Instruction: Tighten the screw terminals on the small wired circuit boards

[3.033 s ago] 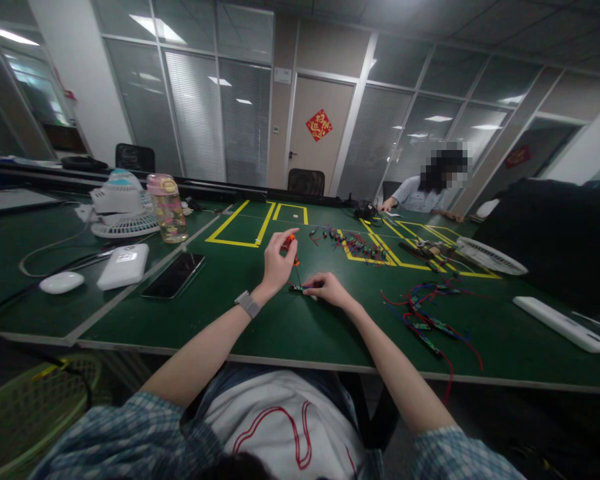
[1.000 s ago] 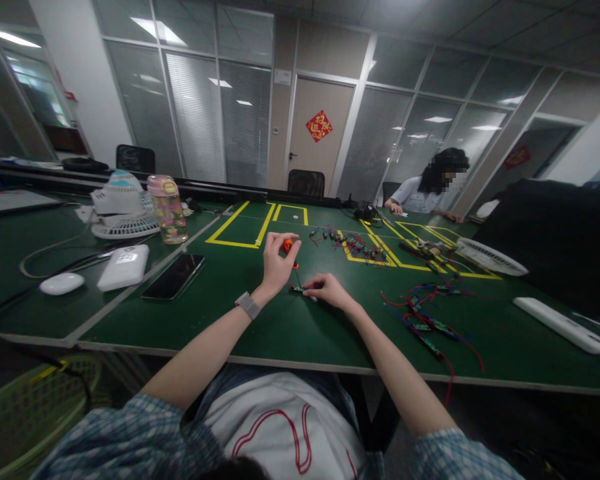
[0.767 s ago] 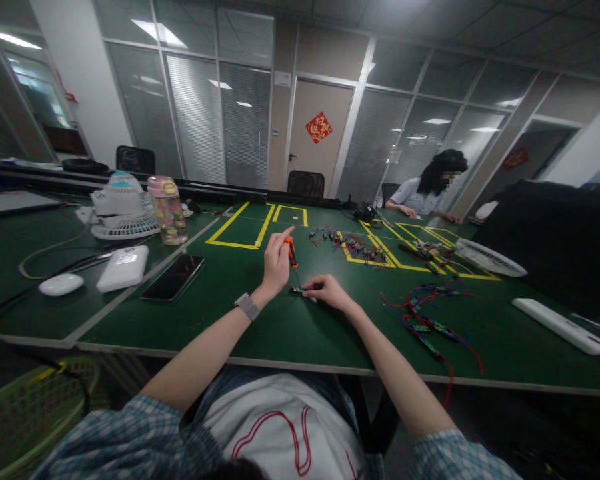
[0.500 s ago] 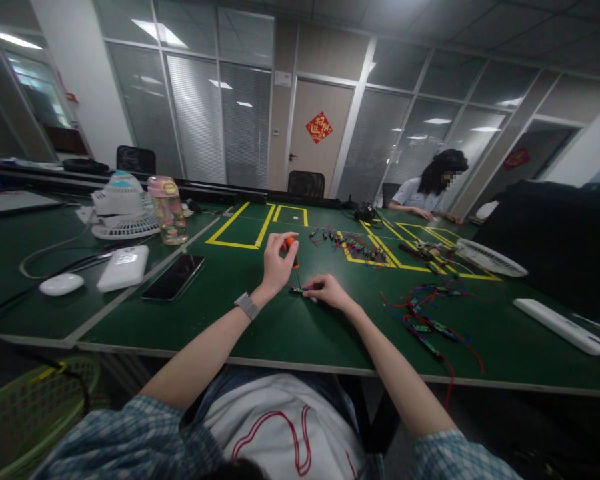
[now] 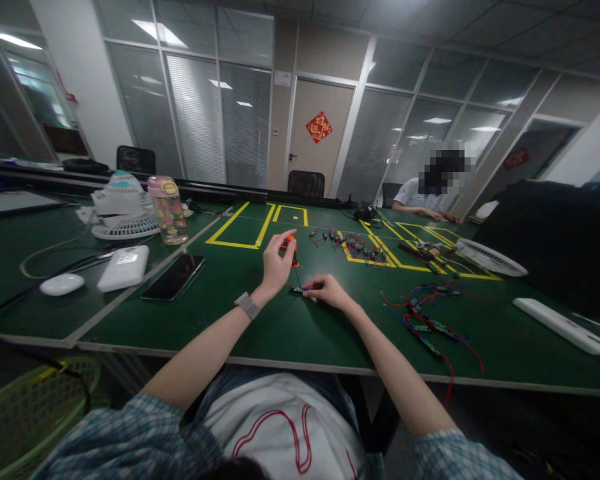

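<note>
My left hand [image 5: 279, 262] is closed around the orange and black handle of a screwdriver [image 5: 291, 248], which stands nearly upright. Its thin shaft runs down to a small green circuit board [image 5: 297, 291] lying on the green table. My right hand [image 5: 326, 291] pinches the right end of that board, and its fingers cover part of it. Whether the tip sits in a screw is too small to tell. To the right lies a loose bunch of similar boards with red and blue wires [image 5: 423, 327].
Beyond my hands are several more wired boards [image 5: 355, 245] by yellow tape outlines. A phone [image 5: 174, 277], a white power bank [image 5: 123, 268], a mouse [image 5: 62, 285], a bottle [image 5: 168, 210] and a fan [image 5: 121, 207] are on the left. A white bar [image 5: 563, 325] lies right. Another person [image 5: 425, 193] sits across.
My left fingers have shifted slightly on the screwdriver handle. My right hand and the circuit board stay in place. The person across has leaned a little.
</note>
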Motion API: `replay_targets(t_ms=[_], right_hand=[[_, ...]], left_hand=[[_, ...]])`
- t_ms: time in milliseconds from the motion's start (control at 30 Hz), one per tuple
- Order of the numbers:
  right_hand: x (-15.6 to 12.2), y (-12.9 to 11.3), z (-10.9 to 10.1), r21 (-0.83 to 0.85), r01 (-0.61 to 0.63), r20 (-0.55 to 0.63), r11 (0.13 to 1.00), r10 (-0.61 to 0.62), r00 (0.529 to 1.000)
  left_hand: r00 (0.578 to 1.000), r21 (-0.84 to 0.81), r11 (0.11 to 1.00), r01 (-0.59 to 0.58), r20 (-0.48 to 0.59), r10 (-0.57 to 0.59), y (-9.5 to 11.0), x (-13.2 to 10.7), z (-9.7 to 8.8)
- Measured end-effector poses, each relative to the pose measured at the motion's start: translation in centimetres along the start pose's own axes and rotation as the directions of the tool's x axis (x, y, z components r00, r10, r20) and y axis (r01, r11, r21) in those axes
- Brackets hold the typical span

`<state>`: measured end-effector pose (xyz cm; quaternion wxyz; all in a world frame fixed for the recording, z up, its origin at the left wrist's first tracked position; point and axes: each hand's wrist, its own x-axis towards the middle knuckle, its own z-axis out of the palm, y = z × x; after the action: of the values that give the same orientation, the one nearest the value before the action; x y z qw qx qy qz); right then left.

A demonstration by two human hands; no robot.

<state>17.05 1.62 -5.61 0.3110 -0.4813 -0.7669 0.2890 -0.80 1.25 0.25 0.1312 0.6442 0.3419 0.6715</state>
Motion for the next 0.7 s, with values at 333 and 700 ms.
replay_targets(t_ms=[333, 700], right_hand=[[0.0, -0.02, -0.06, 0.002, 0.0, 0.011, 1.0, 0.0, 1.0], [-0.06, -0.25, -0.09, -0.013, 0.001, 0.006, 1.0, -0.001, 1.0]], left_hand=[[0.998, 0.084, 0.995, -0.05, -0.043, 0.054, 0.28, -0.09, 0.01], [0.999, -0.082, 0.996, 0.033, 0.029, -0.031, 0.2, -0.2, 0.05]])
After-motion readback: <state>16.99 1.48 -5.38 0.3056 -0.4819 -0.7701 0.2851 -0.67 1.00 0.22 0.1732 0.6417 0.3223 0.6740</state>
